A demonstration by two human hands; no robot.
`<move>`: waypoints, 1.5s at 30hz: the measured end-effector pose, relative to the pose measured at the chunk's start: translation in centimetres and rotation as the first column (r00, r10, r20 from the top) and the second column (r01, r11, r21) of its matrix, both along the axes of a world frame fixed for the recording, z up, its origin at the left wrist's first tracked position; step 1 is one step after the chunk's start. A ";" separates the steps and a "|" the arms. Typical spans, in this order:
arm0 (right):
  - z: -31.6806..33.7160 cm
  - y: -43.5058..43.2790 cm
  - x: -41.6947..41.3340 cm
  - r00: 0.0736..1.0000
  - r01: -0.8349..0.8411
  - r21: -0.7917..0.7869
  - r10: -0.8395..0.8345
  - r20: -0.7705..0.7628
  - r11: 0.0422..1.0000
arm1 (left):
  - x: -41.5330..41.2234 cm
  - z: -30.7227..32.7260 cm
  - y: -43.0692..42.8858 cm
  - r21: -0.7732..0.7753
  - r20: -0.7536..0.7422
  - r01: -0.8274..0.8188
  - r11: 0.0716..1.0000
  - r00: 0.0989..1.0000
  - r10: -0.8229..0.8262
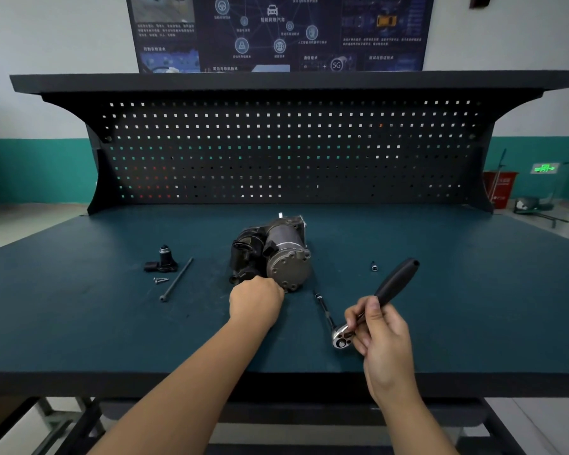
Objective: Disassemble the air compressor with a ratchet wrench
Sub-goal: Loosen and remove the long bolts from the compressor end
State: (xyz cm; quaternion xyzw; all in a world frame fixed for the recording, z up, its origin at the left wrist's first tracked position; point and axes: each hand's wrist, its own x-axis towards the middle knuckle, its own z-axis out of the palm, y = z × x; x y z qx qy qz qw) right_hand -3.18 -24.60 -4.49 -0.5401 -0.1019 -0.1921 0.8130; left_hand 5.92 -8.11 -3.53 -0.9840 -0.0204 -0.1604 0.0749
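- Head view: the air compressor (276, 254) lies mid-bench on the green workbench (112, 323), with its round end plate facing us.
- The left hand (255, 302) is curled against the plate's lower edge. Its fingertips are hidden, so I can't tell whether it grips anything.
- The right hand (383, 336) pinches the ratchet wrench (391, 287) just behind its head, right of the compressor, black handle angled up and away.
- A long bolt (177, 279) lies off to the left.
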 end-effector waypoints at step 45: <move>0.1 0.2 -0.1 0.999 0.043 0.027 -0.043 0.010 0.999 | -0.4 -0.6 0.6 -0.211 0.071 0.003 0.977 0.997 0.012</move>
